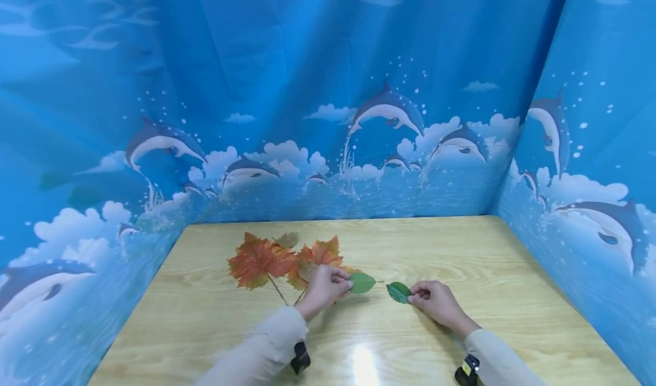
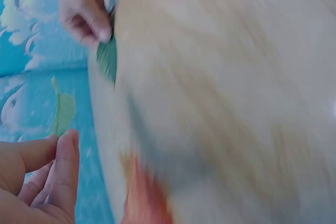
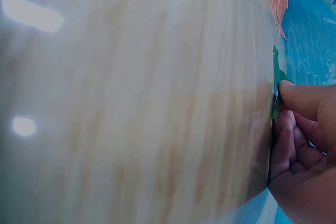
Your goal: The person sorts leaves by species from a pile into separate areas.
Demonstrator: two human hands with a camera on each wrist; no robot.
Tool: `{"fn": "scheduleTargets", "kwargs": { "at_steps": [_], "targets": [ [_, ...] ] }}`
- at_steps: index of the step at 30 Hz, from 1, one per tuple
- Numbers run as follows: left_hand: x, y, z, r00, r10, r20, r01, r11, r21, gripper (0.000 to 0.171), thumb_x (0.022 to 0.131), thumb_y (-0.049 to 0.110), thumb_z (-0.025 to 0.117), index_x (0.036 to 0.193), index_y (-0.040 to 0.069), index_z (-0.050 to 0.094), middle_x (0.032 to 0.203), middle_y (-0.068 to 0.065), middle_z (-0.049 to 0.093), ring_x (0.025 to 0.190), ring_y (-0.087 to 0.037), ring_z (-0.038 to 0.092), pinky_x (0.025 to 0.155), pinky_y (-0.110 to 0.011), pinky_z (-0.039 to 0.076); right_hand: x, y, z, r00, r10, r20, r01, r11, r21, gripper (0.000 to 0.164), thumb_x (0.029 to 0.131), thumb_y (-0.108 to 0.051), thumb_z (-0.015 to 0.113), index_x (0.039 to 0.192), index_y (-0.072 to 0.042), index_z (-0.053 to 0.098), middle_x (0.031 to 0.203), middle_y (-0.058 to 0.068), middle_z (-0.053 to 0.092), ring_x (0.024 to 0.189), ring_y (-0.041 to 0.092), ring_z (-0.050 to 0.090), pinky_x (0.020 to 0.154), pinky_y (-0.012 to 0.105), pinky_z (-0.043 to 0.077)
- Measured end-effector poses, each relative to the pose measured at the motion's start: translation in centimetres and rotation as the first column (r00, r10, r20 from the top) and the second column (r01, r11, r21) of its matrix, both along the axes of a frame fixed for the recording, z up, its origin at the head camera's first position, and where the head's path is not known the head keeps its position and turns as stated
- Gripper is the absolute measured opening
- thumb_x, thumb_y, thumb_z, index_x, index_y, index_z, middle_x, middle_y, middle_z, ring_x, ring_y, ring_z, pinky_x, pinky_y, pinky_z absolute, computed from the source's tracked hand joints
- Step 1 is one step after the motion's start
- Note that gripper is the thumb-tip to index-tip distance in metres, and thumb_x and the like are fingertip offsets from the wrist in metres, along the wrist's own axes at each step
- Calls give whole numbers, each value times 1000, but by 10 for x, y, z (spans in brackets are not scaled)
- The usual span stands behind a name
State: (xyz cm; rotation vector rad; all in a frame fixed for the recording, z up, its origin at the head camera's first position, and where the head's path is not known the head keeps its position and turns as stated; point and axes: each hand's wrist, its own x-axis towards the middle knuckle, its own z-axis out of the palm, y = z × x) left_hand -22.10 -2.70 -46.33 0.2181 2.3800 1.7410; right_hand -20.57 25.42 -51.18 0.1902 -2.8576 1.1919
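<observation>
Between thumb and fingertips my left hand pinches a light green leaf, its stem pointing right; in the left wrist view that leaf is held up off the table. To the right, my right hand pinches a darker green leaf with a toothed edge, low over the tabletop; the right wrist view shows this leaf nearly edge-on. A small gap separates the two leaves. Behind and left of my left hand lie orange-red maple leaves, one of them partly covered by the hand.
A dull green-brown leaf lies behind the maple leaves. The wood-grain table meets blue dolphin-print curtains at its back and sides. Light glares off the tabletop near the front.
</observation>
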Motion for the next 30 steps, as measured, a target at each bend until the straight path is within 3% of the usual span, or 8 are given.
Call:
{"fn": "scheduleTargets", "kwargs": {
  "at_steps": [2,6,12,16,19,23,30],
  "targets": [
    [1,17,-6,1000,10,21,-11,998,57,12,83,-2,70,95,-4,68,77,-9,66,71,-26,69,67,-36,59,-1,0,0,1000,9,-2,-9,1000,3,8,82,-8,74,89,-5,71,76,-3,63,69,6,54,63,20,47],
    [3,46,-15,998,61,16,-62,994,89,10,82,-5,71,91,-4,68,74,-7,63,65,-20,68,62,-30,58,-3,0,1,1000,24,-20,-24,1000,-3,8,81,-7,73,88,-5,71,75,-3,63,68,5,53,63,20,47],
    [3,71,-28,990,141,-1,-140,984,114,5,79,-6,71,83,-5,68,67,-6,60,57,-15,65,56,-23,55,-5,0,2,999,30,-33,-30,1000,-6,6,81,-7,73,86,-4,70,74,-3,62,67,5,53,62,20,47],
    [3,77,-39,985,170,-9,-169,985,31,7,79,-2,73,75,0,69,59,-3,64,50,-11,63,49,-22,53,-5,0,2,999,19,-29,-19,1000,0,7,82,-8,74,87,-5,71,74,-3,63,67,4,54,62,20,47],
    [4,76,-41,990,140,-8,-140,990,-20,10,79,0,75,72,2,68,55,-2,64,46,-10,61,46,-22,51,-4,0,3,1000,14,-28,-14,1000,4,7,82,-8,74,87,-5,71,75,-3,63,68,6,54,63,20,48],
    [4,72,-39,995,96,8,-96,995,-33,13,78,0,76,69,1,66,53,-5,64,44,-11,61,44,-22,51,-3,0,3,1000,17,-22,-17,1000,3,8,82,-8,74,88,-4,71,76,-2,64,69,7,55,63,20,48],
    [5,73,-43,995,96,33,-96,995,-20,13,76,1,78,68,2,67,52,-2,63,44,-8,60,44,-22,51,-1,1,-2,1000,7,-9,-7,1000,2,9,82,-9,74,89,-4,71,77,-2,64,70,7,56,64,20,49]
  ]
}}
